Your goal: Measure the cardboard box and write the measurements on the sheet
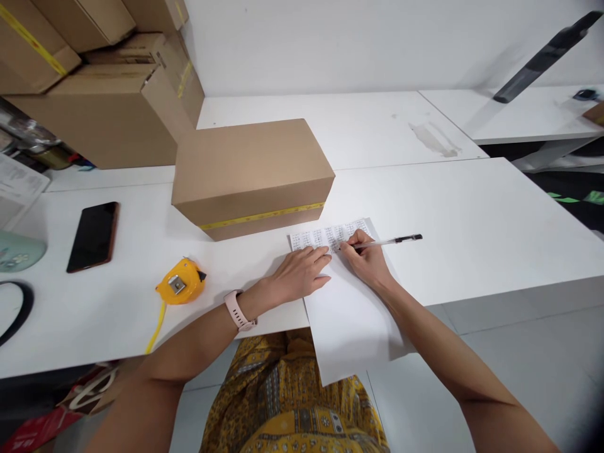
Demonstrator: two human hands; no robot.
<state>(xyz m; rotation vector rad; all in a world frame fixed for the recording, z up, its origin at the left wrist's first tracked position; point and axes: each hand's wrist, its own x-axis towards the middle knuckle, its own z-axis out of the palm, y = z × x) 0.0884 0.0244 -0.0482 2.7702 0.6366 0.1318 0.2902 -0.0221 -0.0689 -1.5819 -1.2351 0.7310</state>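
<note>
1. The right hand [365, 257] grips a clear-barrelled pen [389, 242], black at its far end, over the paper sheet [349, 314].
2. Columns of small dark writing line the sheet's top; below, it is plain white.
3. It lies near the cardboard box [250, 160], overhanging the white table [453, 220].
4. The left hand [301, 274] rests on it, unclenched.

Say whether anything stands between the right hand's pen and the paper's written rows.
Nothing visible does: the right hand holds the clear-barrelled pen with its tip at the written paper. The left hand rests left of the tip, and the cardboard box stands beyond the paper.
</note>
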